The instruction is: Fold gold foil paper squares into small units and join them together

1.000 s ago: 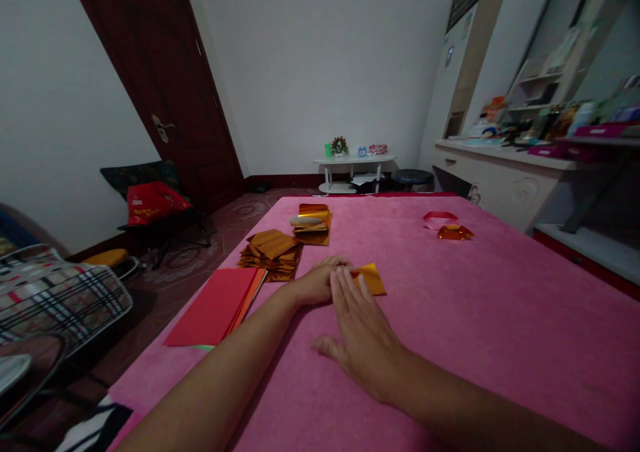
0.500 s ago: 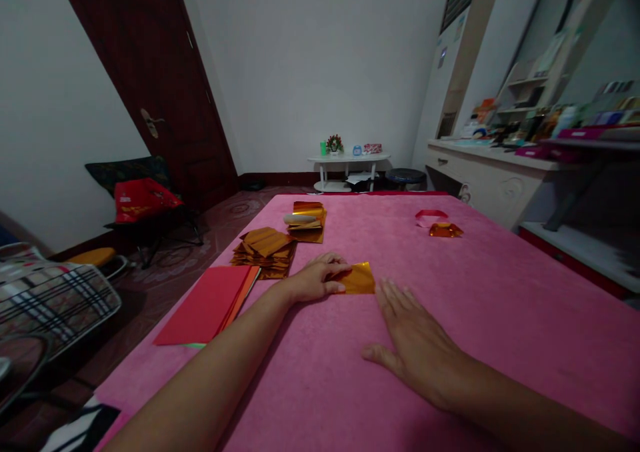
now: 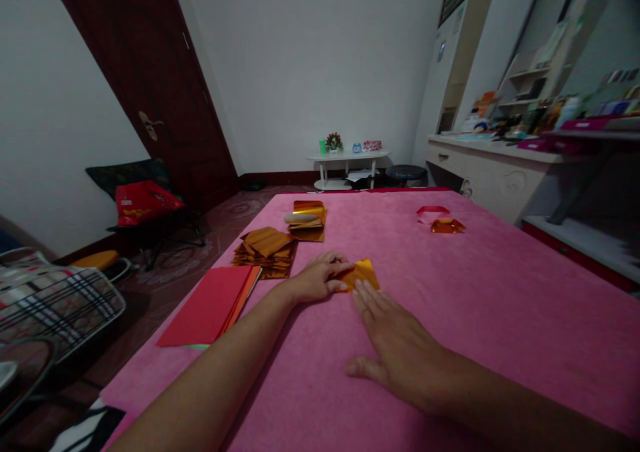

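A small sheet of gold foil paper (image 3: 366,273) lies on the pink tablecloth (image 3: 320,385) in front of me. My left hand (image 3: 320,277) grips its left end, thumb and fingers pressed onto it and covering that part. Flat and stretched out, my right hand (image 3: 395,342) rests its fingertips on the sheet's lower right side, thumb apart. Behind my left forearm stands a pile of folded gold papers (image 3: 267,252). Farther back is a stack of shiny gold foil sheets (image 3: 311,233) with a grey oblong thing (image 3: 300,218) on it.
Red and orange paper sheets (image 3: 210,305) lie at the left of the table. At the far right are a pink ribbon loop (image 3: 433,211) and a folded gold foil piece (image 3: 447,226). Beyond stand a white side table (image 3: 325,158) and a cluttered desk (image 3: 505,169).
My right hand has moved left, its fingertips now over the gold foil paper's edge. The sheet's right end is slightly tilted. My left hand has stayed in place.
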Available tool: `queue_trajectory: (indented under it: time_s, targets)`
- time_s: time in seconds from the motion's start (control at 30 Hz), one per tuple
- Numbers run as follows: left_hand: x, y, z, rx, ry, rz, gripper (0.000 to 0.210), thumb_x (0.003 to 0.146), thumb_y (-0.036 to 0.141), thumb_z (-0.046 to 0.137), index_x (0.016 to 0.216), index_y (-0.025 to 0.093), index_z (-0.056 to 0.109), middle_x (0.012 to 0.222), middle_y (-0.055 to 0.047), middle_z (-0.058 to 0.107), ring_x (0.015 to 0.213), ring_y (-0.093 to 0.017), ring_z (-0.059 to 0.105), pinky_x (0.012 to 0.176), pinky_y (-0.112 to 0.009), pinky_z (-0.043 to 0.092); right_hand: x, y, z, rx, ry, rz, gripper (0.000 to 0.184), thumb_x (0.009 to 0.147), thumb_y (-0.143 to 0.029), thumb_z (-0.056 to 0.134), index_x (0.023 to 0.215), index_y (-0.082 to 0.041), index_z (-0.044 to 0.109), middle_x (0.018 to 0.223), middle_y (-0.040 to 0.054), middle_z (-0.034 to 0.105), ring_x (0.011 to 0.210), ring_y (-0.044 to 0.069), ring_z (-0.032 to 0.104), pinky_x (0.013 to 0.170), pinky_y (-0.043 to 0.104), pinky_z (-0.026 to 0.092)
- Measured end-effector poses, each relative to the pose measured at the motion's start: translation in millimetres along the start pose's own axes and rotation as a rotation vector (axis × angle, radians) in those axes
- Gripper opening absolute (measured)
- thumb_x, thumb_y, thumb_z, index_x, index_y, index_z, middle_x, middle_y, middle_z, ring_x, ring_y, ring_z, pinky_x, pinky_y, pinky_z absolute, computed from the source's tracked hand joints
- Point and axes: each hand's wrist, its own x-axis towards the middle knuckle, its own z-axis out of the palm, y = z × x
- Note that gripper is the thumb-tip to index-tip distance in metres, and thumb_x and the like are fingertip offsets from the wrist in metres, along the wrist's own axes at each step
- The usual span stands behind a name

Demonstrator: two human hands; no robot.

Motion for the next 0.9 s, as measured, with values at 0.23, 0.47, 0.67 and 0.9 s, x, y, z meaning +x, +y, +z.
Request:
queue_trajectory:
  time_s: [0.23,0.47,0.67,0.9]
  targets:
    - [2.1,1.7,-1.3,-0.041,0.006,-0.018,0.05,0.078,0.034,0.062,0.126,0.024,0.054,0.115,-0.006,0.052,0.108,-0.022,0.047,0.098,-0.035,0.038,3.9,48.6,-42.2,-0.25,0.107,0.222,0.057,0.078,-0.059,0.049,0.088,-0.008,0.072,0.088,0.0238,0.069,0.087,0.037,0.064,0.079,0.048,0.045]
    - [0.3,-1.4,1.5,-0.069,0.052,-0.057,0.05,0.074,0.036,0.066,0.122,0.025,0.058,0.114,-0.006,0.052,0.106,-0.022,0.048,0.097,-0.034,0.038,88.3,80.0,-46.3,0.077,0.23,0.407,0.03,0.065,-0.047,0.065,0.079,-0.02,0.069,0.082,0.009,0.069,0.072,0.022,0.063,0.055,0.027,0.037]
    - [1.2,-3.7,4.4,-0.137,0.093,-0.05,0.046,0.072,0.034,0.069,0.116,0.026,0.062,0.111,-0.006,0.055,0.105,-0.022,0.049,0.094,-0.033,0.04,113.1,108.8,-14.1,0.601,0.219,0.407,0.026,0.055,-0.038,0.071,0.051,-0.016,0.058,0.045,-0.0008,0.054,0.042,0.01,0.045,0.042,0.022,0.028]
    - [0.8,0.7,2.9,-0.237,0.14,-0.029,0.052,0.07,0.033,0.072,0.119,0.022,0.06,0.108,-0.008,0.057,0.101,-0.021,0.052,0.093,-0.034,0.041,110.6,101.8,-9.5,1.0,0.365,0.364,0.016,0.051,-0.02,0.069,0.049,-0.016,0.054,0.041,-0.0039,0.051,0.041,0.008,0.044,0.042,0.019,0.032]
